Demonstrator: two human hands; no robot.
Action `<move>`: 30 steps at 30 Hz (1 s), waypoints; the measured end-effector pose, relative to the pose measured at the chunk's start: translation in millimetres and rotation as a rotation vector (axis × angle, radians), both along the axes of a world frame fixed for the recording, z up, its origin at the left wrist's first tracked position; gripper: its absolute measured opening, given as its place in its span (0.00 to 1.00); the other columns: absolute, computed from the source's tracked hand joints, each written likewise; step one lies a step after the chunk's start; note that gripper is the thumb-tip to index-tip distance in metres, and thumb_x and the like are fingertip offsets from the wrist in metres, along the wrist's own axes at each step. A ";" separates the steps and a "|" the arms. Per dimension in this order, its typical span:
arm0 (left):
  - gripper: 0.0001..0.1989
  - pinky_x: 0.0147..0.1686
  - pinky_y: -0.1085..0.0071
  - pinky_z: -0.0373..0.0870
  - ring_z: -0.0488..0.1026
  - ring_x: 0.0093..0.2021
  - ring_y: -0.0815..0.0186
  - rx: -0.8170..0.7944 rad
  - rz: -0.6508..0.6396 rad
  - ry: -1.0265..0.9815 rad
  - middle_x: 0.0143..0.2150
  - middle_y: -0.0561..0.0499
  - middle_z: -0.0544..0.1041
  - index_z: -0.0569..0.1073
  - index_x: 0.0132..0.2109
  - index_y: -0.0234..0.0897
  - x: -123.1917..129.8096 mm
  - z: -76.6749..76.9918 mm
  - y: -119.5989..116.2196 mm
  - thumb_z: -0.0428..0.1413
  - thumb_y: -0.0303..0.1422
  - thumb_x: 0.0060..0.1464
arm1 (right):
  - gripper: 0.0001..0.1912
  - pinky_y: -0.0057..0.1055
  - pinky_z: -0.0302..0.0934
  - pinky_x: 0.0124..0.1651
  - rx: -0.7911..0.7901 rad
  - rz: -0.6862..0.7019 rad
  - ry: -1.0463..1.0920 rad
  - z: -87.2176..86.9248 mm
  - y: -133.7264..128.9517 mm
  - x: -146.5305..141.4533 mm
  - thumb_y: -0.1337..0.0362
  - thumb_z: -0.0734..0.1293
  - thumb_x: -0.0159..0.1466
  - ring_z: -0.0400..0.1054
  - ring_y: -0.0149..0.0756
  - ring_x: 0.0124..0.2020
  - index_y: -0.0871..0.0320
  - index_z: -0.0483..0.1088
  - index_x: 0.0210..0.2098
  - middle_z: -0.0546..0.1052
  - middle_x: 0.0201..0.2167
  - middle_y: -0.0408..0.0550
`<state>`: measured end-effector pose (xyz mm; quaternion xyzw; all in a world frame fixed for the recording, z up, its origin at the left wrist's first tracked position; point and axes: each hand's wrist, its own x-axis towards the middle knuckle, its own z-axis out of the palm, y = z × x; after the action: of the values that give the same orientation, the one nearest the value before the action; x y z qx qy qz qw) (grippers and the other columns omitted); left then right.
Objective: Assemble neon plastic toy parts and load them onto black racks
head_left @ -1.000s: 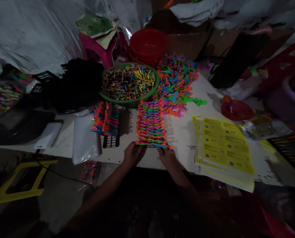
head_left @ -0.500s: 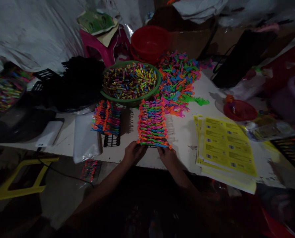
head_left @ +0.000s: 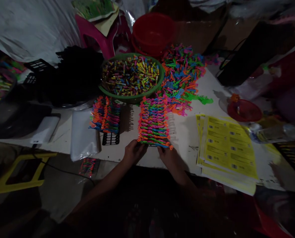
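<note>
Head view: our left hand [head_left: 132, 152] and right hand [head_left: 169, 157] clamp the near corners of the loaded rack [head_left: 154, 124], just nearer than the green basin [head_left: 132, 98]; we judge it light and stiff, its plastic figures [head_left: 153, 112] slippery, best held by the edges

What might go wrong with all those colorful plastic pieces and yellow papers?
The left hand and right hand hold the rack of colorful plastic pieces only at its near end, so it might tip and spill some. The green basin just beyond is full of small colorful bits, so a bump could scatter them. The yellow printed sheets poke over the table's edge, so a brushing arm might drag them off.
</note>
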<state>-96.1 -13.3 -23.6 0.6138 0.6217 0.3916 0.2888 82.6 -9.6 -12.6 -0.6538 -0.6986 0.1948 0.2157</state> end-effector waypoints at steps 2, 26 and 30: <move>0.11 0.31 0.76 0.69 0.74 0.30 0.68 0.013 -0.008 0.021 0.31 0.49 0.77 0.72 0.36 0.36 -0.8 0.5 -0.5 0.53 0.39 0.51 | 0.19 0.33 0.63 0.42 0.024 0.005 -0.013 0.3 -1.1 -0.9 0.60 0.57 0.60 0.68 0.43 0.44 0.55 0.67 0.49 0.74 0.43 0.51; 0.11 0.35 0.69 0.62 0.67 0.33 0.64 0.152 -0.032 0.335 0.28 0.49 0.72 0.71 0.29 0.35 4.8 -9.5 10.8 0.54 0.38 0.51 | 0.14 0.24 0.62 0.31 0.243 0.030 -0.097 -38.2 19.4 4.0 0.60 0.61 0.55 0.72 0.34 0.31 0.58 0.73 0.37 0.76 0.40 0.50; 0.09 0.37 0.68 0.58 0.67 0.33 0.65 0.175 -0.094 0.406 0.28 0.49 0.74 0.72 0.28 0.37 7.8 -6.3 15.7 0.51 0.33 0.53 | 0.13 0.24 0.59 0.27 0.212 0.049 -0.065 -41.6 21.1 4.6 0.60 0.60 0.56 0.71 0.34 0.26 0.57 0.74 0.33 0.77 0.29 0.48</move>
<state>-88.4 2.4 -29.9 0.7310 0.6015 0.2986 0.1212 87.3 11.5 -54.2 -0.6162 -0.7375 0.1038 0.2559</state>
